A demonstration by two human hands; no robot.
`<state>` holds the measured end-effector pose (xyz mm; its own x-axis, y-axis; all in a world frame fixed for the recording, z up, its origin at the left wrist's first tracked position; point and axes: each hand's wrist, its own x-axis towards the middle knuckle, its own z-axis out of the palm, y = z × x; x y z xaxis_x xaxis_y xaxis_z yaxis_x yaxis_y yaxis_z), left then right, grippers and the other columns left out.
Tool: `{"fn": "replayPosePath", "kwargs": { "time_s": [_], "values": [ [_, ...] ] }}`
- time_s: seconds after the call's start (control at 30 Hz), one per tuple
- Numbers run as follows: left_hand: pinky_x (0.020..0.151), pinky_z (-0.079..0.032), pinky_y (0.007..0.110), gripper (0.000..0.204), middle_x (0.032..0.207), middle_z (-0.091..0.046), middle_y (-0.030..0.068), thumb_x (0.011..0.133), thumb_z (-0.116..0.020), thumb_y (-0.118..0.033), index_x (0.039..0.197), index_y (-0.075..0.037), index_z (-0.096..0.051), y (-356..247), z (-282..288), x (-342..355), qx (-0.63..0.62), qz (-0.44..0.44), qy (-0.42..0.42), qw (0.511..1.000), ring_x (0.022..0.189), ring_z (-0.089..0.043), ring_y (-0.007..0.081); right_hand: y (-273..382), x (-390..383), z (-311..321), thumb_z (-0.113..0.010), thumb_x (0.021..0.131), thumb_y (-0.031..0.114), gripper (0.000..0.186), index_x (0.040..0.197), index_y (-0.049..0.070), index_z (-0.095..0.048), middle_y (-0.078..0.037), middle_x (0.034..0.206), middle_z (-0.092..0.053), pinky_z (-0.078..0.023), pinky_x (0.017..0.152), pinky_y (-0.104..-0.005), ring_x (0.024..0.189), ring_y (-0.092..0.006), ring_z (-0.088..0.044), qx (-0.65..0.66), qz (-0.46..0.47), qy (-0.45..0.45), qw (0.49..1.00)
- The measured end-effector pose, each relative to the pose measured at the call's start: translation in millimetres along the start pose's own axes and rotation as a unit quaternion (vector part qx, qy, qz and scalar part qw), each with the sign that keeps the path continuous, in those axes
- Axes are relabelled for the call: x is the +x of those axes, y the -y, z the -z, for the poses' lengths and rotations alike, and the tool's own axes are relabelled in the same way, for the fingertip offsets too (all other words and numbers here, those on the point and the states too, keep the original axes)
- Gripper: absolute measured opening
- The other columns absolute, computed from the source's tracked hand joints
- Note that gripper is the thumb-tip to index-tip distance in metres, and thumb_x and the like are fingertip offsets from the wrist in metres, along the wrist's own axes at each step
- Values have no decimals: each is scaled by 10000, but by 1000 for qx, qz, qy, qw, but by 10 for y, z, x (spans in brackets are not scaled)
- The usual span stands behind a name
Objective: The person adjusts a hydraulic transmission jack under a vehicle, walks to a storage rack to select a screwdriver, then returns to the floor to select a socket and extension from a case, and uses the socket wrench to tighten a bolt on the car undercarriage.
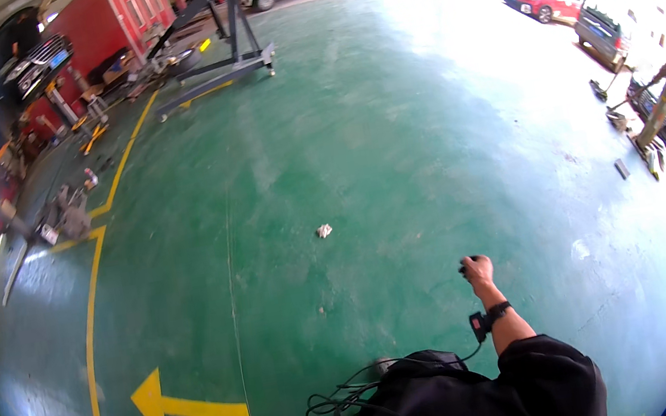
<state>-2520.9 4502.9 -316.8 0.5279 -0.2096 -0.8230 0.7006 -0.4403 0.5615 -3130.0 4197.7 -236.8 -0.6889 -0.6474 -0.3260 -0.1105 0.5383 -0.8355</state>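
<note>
at lower right of the frame, the right hand looks curled, a small dark thing against it; whether it's clamped, or where its long axis points, i can't tell.

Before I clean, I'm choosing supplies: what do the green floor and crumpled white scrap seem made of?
Green floor: probably coated concrete, glossy, given its smooth, reflective surface.
White scrap: perhaps paper or cloth, matte and crumpled; too small to settle.

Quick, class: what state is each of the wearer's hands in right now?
Left hand: out of view, so its state cannot be told.
Right hand: looks closed; whether the dark patch on it is something held cannot be told.
</note>
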Motion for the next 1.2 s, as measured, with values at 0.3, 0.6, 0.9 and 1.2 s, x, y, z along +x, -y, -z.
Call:
{"fn": "replayPosePath", "kwargs": {
  "time_s": [0.3, 0.6, 0.9, 1.2],
  "values": [
    [464, -352, 296, 148, 621, -447, 32, 845, -544, -208, 787, -75, -517, -1942, -1741, 1293, 115, -9, 30, 993, 523, -422, 150, 1444, 1004, -2409, -551, 775, 184, 251, 779, -32, -681, -81, 597, -640, -434, 446, -276, 466, -123, -547, -2, 98, -14, 995],
    [467, -385, 296, 150, 638, -487, 51, 876, -587, -190, 831, -49, -568, -4570, -3030, 2710, 327, -191, 38, 925, 540, -461, 155, 2079, 1331, -3865, -539, 775, 149, 225, 755, -44, -651, -96, 573, -618, -402, 391, -272, 421, -139, -521, 53, -70, -101, 991],
    [429, -366, 287, 244, 584, -470, 53, 905, -587, -207, 732, -48, -520, -6678, -5058, 3811, -89, -150, -5, 985, 478, -454, 150, 3891, 2643, -6513, -536, 782, 143, 210, 750, -38, -637, -87, 576, -605, -367, 368, -258, 409, -124, -488, 44, -79, -74, 993],
    [422, -288, 284, 236, 550, -306, 8, 916, -449, -171, 692, -115, -398, -6967, -5918, 4440, -219, 123, -102, 963, 444, -294, 157, 6597, 3705, -9225, -562, 823, 207, 244, 820, -18, -655, -69, 578, -594, -365, 405, -247, 441, -114, -496, 31, 93, 62, 993]
  ]
}}
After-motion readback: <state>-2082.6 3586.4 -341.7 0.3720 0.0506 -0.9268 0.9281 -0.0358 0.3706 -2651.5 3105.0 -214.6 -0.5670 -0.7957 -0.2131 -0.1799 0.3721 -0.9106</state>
